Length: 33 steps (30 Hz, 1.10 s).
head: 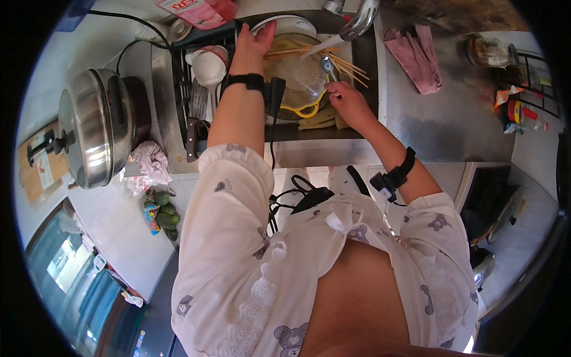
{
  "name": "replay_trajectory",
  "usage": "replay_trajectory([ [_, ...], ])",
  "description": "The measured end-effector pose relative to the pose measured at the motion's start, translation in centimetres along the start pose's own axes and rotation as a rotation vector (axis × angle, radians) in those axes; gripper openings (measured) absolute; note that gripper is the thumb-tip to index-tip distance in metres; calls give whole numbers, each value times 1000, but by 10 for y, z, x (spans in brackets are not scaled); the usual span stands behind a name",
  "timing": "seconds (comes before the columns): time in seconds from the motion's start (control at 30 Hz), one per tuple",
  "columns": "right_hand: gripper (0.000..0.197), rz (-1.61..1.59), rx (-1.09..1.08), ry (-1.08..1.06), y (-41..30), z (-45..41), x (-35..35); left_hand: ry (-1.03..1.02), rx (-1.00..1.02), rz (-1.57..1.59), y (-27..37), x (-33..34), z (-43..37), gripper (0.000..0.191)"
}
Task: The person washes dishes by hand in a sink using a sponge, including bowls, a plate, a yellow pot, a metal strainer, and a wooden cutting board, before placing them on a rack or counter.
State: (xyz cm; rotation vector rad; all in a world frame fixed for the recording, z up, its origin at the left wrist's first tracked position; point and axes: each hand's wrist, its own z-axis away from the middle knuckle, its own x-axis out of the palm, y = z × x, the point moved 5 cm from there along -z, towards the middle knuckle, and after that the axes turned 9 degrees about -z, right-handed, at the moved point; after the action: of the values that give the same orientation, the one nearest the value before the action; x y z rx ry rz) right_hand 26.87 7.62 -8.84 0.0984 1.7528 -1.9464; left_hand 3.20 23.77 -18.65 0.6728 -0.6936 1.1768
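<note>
My left hand [258, 39] reaches over the back left of the sink, beside a white bowl [290, 26]. Its fingers are spread and hold nothing; I cannot tell whether they touch the bowl. In my right hand [350, 103] is a metal spoon [327, 65], gripped by its handle with the bowl end up near the water. Water runs from the curved metal faucet [362, 22] over several wooden chopsticks [350, 68]. Under them lies a mesh strainer [294, 85] with a yellow handle [308, 110]. Flat pale pieces [317, 123] lie at the sink's front.
Left of the sink, a drying rack [180, 85] holds a white ladle [208, 69] and a brown-handled knife [192, 138]. A lidded steel pot [91, 127] stands farther left. On the right counter lie a pink cloth [415, 58] and a glass jar [490, 51].
</note>
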Motion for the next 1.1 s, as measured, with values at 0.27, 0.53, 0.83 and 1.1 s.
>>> replay_trajectory([
  [0.27,23,50,25,32,24,11,-30,64,136,-157,65,-42,-46,26],
  [0.53,20,980,219,-359,78,29,0,200,330,-496,-46,42,49,21],
  [0.83,19,953,340,-574,109,32,33,123,443,-1025,-31,97,158,31],
  [1.1,23,1077,399,-765,179,16,55,76,387,-1147,-24,69,233,33],
])
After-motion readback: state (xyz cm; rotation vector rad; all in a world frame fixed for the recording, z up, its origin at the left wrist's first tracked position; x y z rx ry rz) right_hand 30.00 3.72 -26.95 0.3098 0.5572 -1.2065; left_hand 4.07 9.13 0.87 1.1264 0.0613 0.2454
